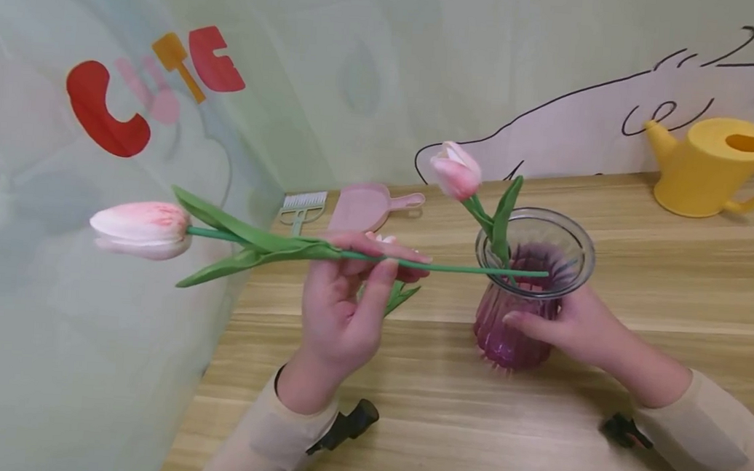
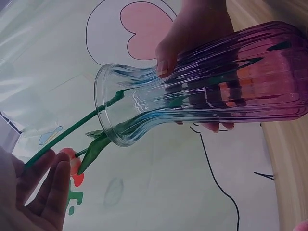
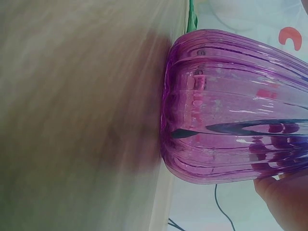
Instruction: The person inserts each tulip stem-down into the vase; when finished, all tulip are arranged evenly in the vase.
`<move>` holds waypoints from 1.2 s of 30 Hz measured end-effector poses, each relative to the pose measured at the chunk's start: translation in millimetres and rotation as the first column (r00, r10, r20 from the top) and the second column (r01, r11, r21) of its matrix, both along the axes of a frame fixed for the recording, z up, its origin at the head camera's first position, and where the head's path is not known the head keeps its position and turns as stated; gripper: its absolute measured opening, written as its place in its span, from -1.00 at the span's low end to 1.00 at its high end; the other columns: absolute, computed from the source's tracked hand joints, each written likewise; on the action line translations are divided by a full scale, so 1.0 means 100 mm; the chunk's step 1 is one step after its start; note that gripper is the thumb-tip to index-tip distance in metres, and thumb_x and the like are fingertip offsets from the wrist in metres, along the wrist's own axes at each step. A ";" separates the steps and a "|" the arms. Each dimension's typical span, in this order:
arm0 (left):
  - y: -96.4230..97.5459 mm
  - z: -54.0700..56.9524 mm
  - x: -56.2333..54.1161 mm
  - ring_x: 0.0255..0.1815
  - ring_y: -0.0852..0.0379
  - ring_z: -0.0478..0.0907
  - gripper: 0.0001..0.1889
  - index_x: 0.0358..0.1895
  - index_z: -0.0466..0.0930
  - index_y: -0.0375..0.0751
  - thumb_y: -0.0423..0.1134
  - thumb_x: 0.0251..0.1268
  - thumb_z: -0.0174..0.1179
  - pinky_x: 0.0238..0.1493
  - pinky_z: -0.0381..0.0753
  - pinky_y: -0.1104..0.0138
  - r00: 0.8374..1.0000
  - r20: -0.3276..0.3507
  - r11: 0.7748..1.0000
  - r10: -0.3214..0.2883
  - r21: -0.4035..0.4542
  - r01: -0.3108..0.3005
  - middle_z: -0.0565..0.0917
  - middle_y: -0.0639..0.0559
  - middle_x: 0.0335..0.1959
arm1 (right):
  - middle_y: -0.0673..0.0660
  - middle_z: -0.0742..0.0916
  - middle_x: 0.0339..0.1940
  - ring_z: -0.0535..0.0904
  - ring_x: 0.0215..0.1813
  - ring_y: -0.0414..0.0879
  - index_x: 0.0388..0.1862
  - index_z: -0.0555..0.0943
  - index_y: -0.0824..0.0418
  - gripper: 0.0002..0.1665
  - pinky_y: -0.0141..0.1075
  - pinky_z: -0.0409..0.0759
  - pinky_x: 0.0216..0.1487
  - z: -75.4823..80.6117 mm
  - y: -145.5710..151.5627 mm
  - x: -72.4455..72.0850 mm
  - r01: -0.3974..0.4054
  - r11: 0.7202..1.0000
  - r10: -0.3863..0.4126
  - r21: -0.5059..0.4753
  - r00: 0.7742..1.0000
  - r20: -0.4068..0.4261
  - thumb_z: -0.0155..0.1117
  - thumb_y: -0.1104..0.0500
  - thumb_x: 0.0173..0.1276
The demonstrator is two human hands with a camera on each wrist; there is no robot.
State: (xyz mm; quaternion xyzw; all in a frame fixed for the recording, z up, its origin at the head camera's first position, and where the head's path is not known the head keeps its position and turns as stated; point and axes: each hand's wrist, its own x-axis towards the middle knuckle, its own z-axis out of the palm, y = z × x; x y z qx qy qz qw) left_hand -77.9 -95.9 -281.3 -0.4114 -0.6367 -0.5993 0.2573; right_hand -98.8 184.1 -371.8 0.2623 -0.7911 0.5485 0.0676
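Observation:
My left hand (image 1: 349,303) pinches the green stem of a pink-and-white tulip (image 1: 141,228) between thumb and fingers. That tulip lies level, its bloom to the left and its stem end over the vase mouth. The left wrist view shows the stem tip (image 2: 113,99) at the glass rim, seen through glass. Around the side of a ribbed glass vase (image 1: 514,340), clear above and purple below, my right hand (image 1: 584,326) grips. Another pink tulip (image 1: 456,172) stands in the vase, leaning left; its dark leaf (image 3: 226,129) shows through the purple glass.
Behind my left hand, green leaves (image 1: 402,298) of a further flower lie on the wooden table (image 1: 442,430). A pink dustpan (image 1: 362,205) and a small brush (image 1: 303,205) lie at the back left. At the back right stands a yellow watering can (image 1: 703,171).

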 end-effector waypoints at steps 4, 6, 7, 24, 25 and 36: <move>0.00 -0.01 -0.01 -0.25 -0.09 0.79 -0.69 -0.09 0.22 -0.64 -0.36 0.60 0.07 -0.19 0.84 0.13 1.000 0.025 1.000 -0.003 -0.008 0.003 0.71 -0.51 -0.27 | 0.26 0.64 0.17 0.55 0.18 -0.33 0.42 0.28 0.35 -0.03 -0.58 0.52 0.21 0.02 0.00 0.01 0.009 1.000 -0.009 0.010 1.000 0.009 0.57 0.40 0.05; 0.00 -0.01 -0.01 -0.26 -0.12 0.79 -0.70 -0.08 0.23 -0.63 -0.37 0.60 0.07 -0.18 0.84 0.12 0.999 0.035 1.000 -0.005 -0.011 0.005 0.71 -0.52 -0.27 | 0.27 0.63 0.17 0.55 0.18 -0.33 0.42 0.28 0.34 -0.03 -0.58 0.52 0.21 0.02 -0.01 0.01 0.007 1.000 -0.007 0.013 1.000 0.012 0.57 0.39 0.05; 0.00 -0.01 0.00 -0.26 -0.14 0.79 -0.70 -0.08 0.23 -0.63 -0.37 0.60 0.06 -0.18 0.84 0.12 0.999 0.039 1.000 -0.005 -0.012 0.006 0.71 -0.52 -0.27 | 0.27 0.63 0.18 0.55 0.18 -0.34 0.42 0.28 0.34 -0.03 -0.58 0.52 0.21 0.02 -0.01 0.01 0.007 1.000 -0.007 0.016 1.000 0.011 0.57 0.39 0.06; 0.03 -0.03 0.00 -0.27 -0.25 0.76 -0.75 -0.08 0.22 -0.58 -0.39 0.61 0.03 -0.18 0.85 0.11 0.999 0.040 0.999 -0.013 -0.036 0.015 0.71 -0.52 -0.23 | 0.18 0.64 0.10 0.58 0.15 -0.30 0.37 0.30 0.39 -0.06 -0.59 0.52 0.23 0.01 -0.02 0.00 0.001 1.000 -0.002 -0.019 1.000 -0.017 0.56 0.46 0.01; 0.04 -0.02 0.00 -0.27 -0.25 0.76 -0.75 -0.08 0.23 -0.58 -0.39 0.61 0.03 -0.17 0.85 0.11 0.999 0.041 0.999 -0.015 -0.038 0.016 0.72 -0.51 -0.23 | 0.18 0.64 0.11 0.58 0.16 -0.30 0.37 0.30 0.38 -0.06 -0.59 0.52 0.23 0.01 -0.02 0.00 0.003 1.000 -0.004 -0.016 1.000 -0.015 0.56 0.46 0.02; 0.07 -0.01 0.00 -0.29 -0.25 0.76 -0.80 -0.08 0.24 -0.58 -0.45 0.58 0.02 -0.17 0.85 0.11 0.998 0.051 0.999 -0.026 -0.042 0.028 0.72 -0.51 -0.21 | 0.23 0.65 0.15 0.56 0.18 -0.32 0.41 0.29 0.33 -0.05 -0.59 0.51 0.22 0.02 0.00 0.00 0.006 1.000 -0.006 0.015 1.000 0.001 0.56 0.41 0.06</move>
